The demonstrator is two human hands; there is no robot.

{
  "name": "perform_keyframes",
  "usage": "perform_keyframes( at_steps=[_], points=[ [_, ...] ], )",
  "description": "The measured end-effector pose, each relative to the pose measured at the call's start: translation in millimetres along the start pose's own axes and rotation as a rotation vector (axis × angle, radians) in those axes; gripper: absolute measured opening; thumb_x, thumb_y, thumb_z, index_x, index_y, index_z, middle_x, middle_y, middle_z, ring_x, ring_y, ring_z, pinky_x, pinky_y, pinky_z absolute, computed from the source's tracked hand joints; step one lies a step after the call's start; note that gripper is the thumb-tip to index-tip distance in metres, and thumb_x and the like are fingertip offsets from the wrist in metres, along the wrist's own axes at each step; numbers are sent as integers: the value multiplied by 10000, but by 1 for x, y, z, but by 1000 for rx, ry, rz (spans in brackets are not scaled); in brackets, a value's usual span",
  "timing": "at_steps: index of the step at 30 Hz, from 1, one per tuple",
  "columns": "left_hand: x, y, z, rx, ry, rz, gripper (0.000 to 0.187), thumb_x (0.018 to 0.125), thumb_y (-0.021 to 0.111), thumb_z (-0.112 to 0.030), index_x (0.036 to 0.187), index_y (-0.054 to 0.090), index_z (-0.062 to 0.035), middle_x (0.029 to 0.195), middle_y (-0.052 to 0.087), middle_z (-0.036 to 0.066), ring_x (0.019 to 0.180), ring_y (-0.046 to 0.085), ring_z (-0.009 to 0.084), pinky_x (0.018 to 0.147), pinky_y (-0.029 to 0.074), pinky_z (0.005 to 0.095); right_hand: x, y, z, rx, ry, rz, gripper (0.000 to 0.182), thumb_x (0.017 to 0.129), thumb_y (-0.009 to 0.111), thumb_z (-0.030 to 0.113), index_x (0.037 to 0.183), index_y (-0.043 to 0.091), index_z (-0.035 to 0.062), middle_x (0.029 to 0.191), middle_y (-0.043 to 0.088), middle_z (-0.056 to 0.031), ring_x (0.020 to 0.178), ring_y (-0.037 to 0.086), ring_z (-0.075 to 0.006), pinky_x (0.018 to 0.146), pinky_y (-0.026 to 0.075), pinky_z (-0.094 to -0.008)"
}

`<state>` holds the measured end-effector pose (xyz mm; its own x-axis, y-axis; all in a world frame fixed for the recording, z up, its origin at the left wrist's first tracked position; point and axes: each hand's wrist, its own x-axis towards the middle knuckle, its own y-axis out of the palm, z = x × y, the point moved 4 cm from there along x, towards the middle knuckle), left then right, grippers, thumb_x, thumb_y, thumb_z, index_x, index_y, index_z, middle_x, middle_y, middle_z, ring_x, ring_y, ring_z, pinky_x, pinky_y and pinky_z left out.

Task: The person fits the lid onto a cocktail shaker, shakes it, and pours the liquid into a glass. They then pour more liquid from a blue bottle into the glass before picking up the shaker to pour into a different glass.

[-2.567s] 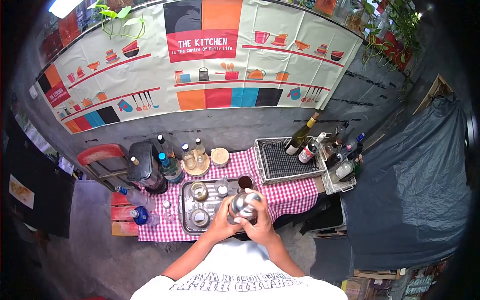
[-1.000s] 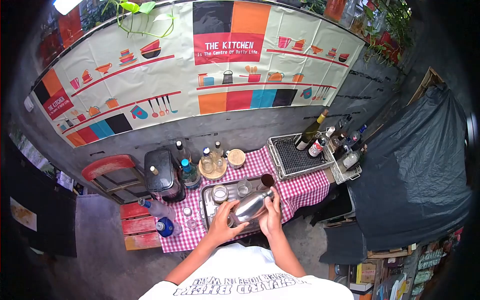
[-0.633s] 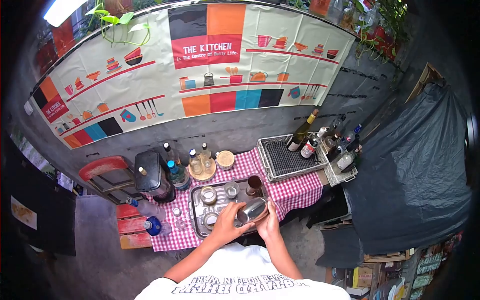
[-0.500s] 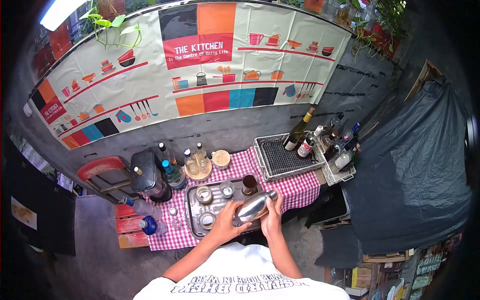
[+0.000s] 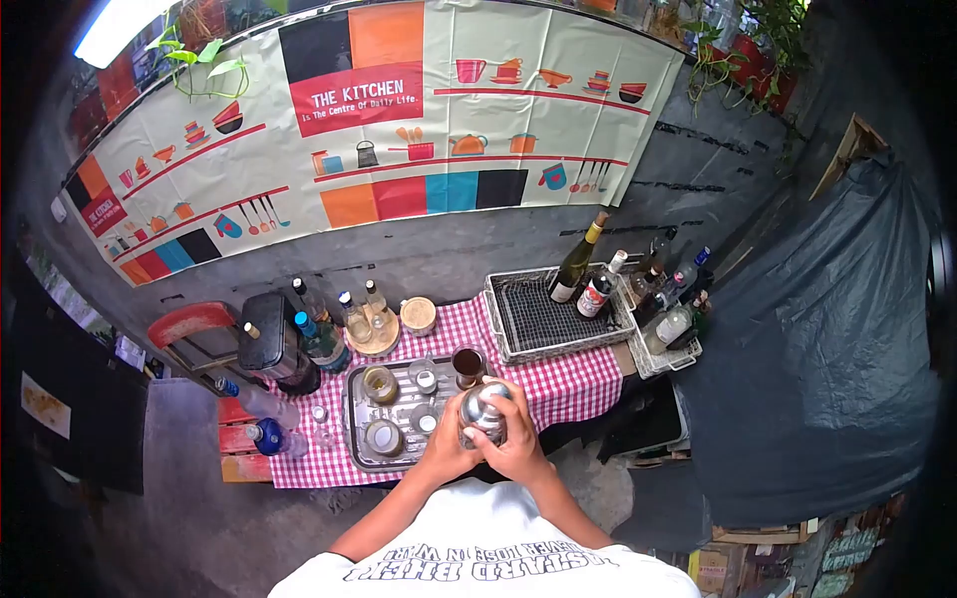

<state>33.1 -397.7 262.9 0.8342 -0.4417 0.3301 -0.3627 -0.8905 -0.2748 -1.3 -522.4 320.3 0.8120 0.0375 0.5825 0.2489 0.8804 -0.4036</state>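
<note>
A shiny metal cocktail shaker [image 5: 483, 402] is held upright between both my hands, over the right front of a dark tray [image 5: 350, 411]. My left hand [image 5: 449, 444] wraps its near left side. Curled over its top and right side are the fingers of my right hand [image 5: 517, 439]. My palms hide the shaker's lower part. Just beyond it stands a glass of dark brown liquid [image 5: 468, 365]. Also on the tray are a jar-like glass [image 5: 380, 385], a small clear glass [image 5: 425, 377], and a wide glass [image 5: 384, 437] nearest my left forearm.
A red-checked cloth [image 5: 588, 384] covers the table. Bottles on a round wooden board [image 5: 376, 342], a wooden-lidded container [image 5: 419, 315] and a black bin-like container [image 5: 269, 339] line the back. At right, a wire basket [image 5: 513, 351] holds bottles. A blue-capped bottle [image 5: 269, 437] stands front left.
The shaker has gone from tilted sideways to upright. My right hand has moved from its right end to over its top. The camera view has shifted slightly.
</note>
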Motion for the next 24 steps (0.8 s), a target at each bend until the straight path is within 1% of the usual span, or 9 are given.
perform_keyframes(
  at_steps=[3, 4, 5, 8, 12, 15, 21, 23, 24],
  points=[
    [-2, -1, -8, 69, -42, -3, 875, 677, 834, -105, 1410, 365, -14, 1350, 484, 183, 1238, 529, 316, 1040, 425, 399, -12, -5, -34, 235, 144, -64, 669, 815, 720, 23, 1378, 362, 61, 1370, 454, -208, 1246, 494, -316, 1042, 415, -412],
    [-6, -2, -11, 101, -83, -29, 876, 676, 837, -110, 1411, 370, -14, 1351, 486, 183, 1241, 525, 314, 1049, 416, 396, -17, 0, -47, 621, 284, -154, 651, 848, 692, 19, 1399, 347, 59, 1386, 467, -169, 1259, 483, -252, 1040, 419, -388],
    [-10, -4, -12, 133, -124, -55, 878, 674, 841, -116, 1411, 375, -15, 1352, 488, 182, 1245, 522, 312, 1058, 408, 394, -18, -1, -58, 736, 342, -201, 645, 884, 662, 41, 1425, 311, 67, 1389, 463, -151, 1250, 474, -219, 1050, 408, -362],
    [-18, -3, -13, 206, -104, -119, 844, 675, 867, -167, 1374, 419, -10, 1271, 546, 181, 1196, 552, 307, 1031, 426, 393, -30, 2, -84, 1084, 697, -386, 564, 947, 599, 112, 1433, 314, 115, 1347, 467, -114, 1191, 497, -201, 1022, 428, -357],
    [-12, 0, -28, 320, -77, -148, 717, 673, 876, -192, 1264, 515, -8, 1132, 577, 161, 1054, 582, 317, 919, 465, 395, -63, 27, -106, 1327, 1004, -364, 410, 1035, 456, 301, 1407, 370, 152, 1310, 499, -62, 1222, 520, -226, 991, 474, -415],
    [-16, 5, -26, 357, -86, -143, 674, 664, 881, -204, 1217, 548, -12, 1071, 581, 150, 993, 581, 315, 860, 474, 397, -83, 42, -114, 1475, 1137, -356, 383, 1034, 457, 316, 1378, 404, 157, 1306, 509, -59, 1223, 524, -235, 993, 475, -434],
    [-21, -7, -29, 329, -132, -111, 668, 681, 869, -201, 1229, 539, -10, 1094, 574, 156, 1012, 582, 321, 878, 475, 397, -77, 51, -110, 1355, 1104, -497, 396, 1035, 454, 264, 1406, 368, 154, 1308, 489, -69, 1223, 509, -231, 1044, 433, -401],
    [-23, -15, -29, 297, -121, -103, 660, 696, 853, -171, 1246, 525, -10, 1111, 563, 162, 1027, 579, 334, 903, 473, 398, -58, 41, -94, 1114, 925, -513, 442, 1030, 457, 199, 1447, 318, 162, 1289, 476, -71, 1197, 503, -205, 1035, 428, -379],
    [-23, -20, -26, 313, -137, -61, 704, 701, 839, -142, 1294, 479, -19, 1143, 540, 164, 1068, 568, 337, 922, 469, 398, -45, 34, -80, 1020, 845, -505, 521, 990, 519, 144, 1459, 293, 120, 1296, 468, -93, 1182, 487, -186, 1042, 401, -348]
  ],
)
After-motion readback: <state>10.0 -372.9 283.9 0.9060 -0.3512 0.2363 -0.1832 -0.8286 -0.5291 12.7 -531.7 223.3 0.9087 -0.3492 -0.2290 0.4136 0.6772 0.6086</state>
